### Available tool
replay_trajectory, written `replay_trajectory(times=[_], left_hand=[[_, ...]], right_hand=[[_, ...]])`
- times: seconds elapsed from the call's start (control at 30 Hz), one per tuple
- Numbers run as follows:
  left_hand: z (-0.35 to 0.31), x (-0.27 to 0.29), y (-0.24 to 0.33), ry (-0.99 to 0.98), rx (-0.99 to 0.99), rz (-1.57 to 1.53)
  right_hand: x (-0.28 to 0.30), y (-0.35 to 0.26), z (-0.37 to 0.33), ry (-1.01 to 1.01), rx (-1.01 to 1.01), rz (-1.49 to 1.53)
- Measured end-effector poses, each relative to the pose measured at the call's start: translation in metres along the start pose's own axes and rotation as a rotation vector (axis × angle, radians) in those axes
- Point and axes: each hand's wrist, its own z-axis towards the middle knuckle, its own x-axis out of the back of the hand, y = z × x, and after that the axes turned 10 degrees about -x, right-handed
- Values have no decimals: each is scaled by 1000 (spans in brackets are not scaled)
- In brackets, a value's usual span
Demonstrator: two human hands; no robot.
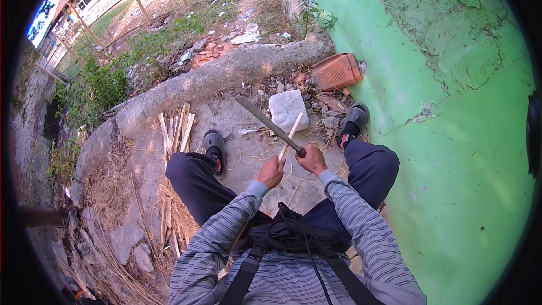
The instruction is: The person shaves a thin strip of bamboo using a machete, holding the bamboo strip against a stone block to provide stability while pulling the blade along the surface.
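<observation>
My right hand (311, 160) is closed round the dark handle of a machete (262, 118), whose long grey blade slants up and to the left. In my left hand (272, 172) is a pale bamboo strip (296, 125), gripped near its lower end and tilted up to the right. Strip and blade cross a little ahead of my hands; whether they touch I cannot tell. Just beyond the crossing sits a chunky white block (288, 109) on the concrete. A bundle of split bamboo strips (182, 128) lies on the ground left of my left foot.
A white plastic utensil (248, 131) lies between my feet. Past them runs a low curved concrete kerb (226, 70), with an orange clay roof tile (337, 72) at its right end. A green wall (457, 169) rises close on my right. Bamboo shavings (179, 209) litter the left side.
</observation>
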Motion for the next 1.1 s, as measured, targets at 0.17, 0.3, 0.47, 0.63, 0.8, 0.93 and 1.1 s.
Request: replay_trajectory(times=[0.17, 0.3, 0.47, 0.63, 0.8, 0.93, 1.1], left_hand=[[-14, 6, 11, -30, 43, 14], [-24, 6, 13, -115, 26, 53], [-13, 2, 1, -96, 68, 13], [1, 1, -5, -39, 122, 10], [14, 1, -17, -67, 172, -230], [17, -9, -27, 15, 137, -141], [21, -28, -25, 146, -2, -48]], right_hand=[[-3, 5, 5, 23, -23, -37], [6, 46, 27, 126, -169, 24], [-7, 34, 12, 51, -70, 43], [-12, 6, -9, -103, 4, -44], [-4, 1, -2, -77, -7, -71], [-4, -6, -4, -71, -40, -8], [-4, -1, -4, -76, -24, -49]])
